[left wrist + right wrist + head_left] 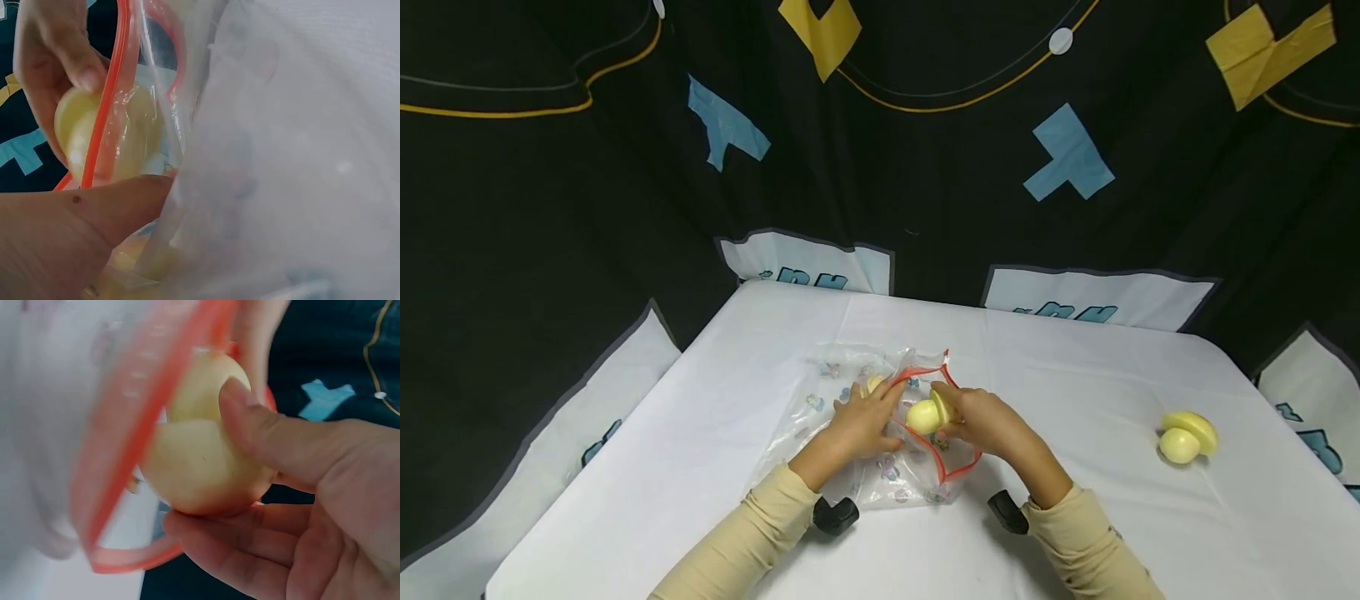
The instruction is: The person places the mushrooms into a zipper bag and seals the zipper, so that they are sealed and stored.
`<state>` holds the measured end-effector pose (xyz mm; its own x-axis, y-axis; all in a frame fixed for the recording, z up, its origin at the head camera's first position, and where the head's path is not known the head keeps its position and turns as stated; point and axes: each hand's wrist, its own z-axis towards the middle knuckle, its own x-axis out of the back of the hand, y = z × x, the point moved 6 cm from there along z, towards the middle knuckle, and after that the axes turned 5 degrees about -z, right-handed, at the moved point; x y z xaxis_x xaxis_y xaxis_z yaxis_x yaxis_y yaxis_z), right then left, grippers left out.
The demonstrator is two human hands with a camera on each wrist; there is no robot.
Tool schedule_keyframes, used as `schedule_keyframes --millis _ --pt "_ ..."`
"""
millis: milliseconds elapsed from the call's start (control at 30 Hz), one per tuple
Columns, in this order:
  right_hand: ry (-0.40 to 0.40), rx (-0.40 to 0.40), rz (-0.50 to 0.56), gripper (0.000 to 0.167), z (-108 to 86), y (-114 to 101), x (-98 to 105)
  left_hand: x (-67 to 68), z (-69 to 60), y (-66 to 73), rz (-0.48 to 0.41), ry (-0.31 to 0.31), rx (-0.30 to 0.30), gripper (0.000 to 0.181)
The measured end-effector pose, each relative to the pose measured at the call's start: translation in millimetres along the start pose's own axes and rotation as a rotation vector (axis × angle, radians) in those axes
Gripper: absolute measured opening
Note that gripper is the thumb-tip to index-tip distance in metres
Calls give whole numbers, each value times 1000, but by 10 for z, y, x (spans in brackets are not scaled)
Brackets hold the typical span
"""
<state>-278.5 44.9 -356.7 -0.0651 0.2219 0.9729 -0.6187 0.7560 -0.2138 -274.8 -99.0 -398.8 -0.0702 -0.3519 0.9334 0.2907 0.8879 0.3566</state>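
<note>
A clear zip bag with small printed figures and a red-edged mouth lies in the middle of the table. My left hand rests on the bag beside its mouth, fingers spread and fairly straight. My right hand grips a yellow mushroom-shaped toy at the bag's mouth. In the right wrist view the thumb is on one side of this toy and the fingers are beneath it. Another yellow piece shows through the plastic behind my left fingers, its shape partly hidden.
A second yellow mushroom-shaped toy lies apart at the right of the white-covered table. Black curtains with taped patches hang behind the table. Dark wrist devices sit under both sleeves.
</note>
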Motion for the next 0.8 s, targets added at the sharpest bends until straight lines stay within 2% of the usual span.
schedule_keyframes --millis 100,233,433,567,800 --pt "-11 -40 -41 62 59 28 -122 -10 -9 -1 -11 -13 1 88" --pt "-8 -46 -93 63 130 35 -228 -6 -11 0 1 -5 -7 88" --pt "7 -38 -188 61 217 -54 -261 14 -11 16 -10 8 -17 88" --pt "-2 -22 -247 58 238 -126 -277 23 -16 -1 -37 3 -2 93" --pt "38 19 -254 57 196 -173 -304 43 18 -10 -52 31 1 101"
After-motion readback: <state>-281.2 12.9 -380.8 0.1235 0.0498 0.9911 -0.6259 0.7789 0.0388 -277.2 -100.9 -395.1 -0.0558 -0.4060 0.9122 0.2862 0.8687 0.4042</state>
